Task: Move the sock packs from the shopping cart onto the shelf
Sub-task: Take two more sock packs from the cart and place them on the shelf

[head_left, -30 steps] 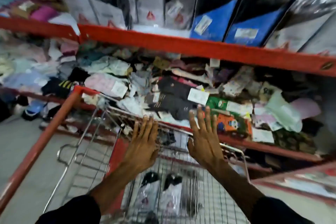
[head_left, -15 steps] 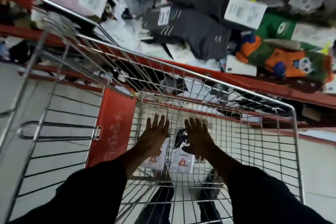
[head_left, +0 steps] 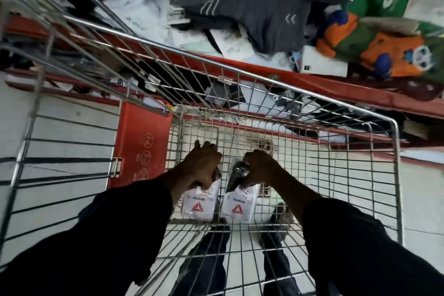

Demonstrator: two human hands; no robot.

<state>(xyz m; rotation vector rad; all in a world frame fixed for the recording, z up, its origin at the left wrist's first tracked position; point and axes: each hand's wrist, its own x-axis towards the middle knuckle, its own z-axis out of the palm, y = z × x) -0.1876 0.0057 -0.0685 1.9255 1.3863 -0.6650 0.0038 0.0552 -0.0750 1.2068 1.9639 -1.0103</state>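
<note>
Now your left hand (head_left: 203, 166) and right hand (head_left: 260, 167) each clench fingers on a sock pack (head_left: 198, 205), low centre inside the shopping cart (head_left: 312, 97); wire walls surround, shelf (head_left: 360, 90) across upper right

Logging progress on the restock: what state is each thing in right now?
Left hand: closed on the left sock pack.
Right hand: closed on the right sock pack.
Left sock pack: gripped, inside the cart.
Right sock pack: gripped, inside the cart.
Shopping cart: holds only these two packs.
Shelf: piled with loose socks.
</note>
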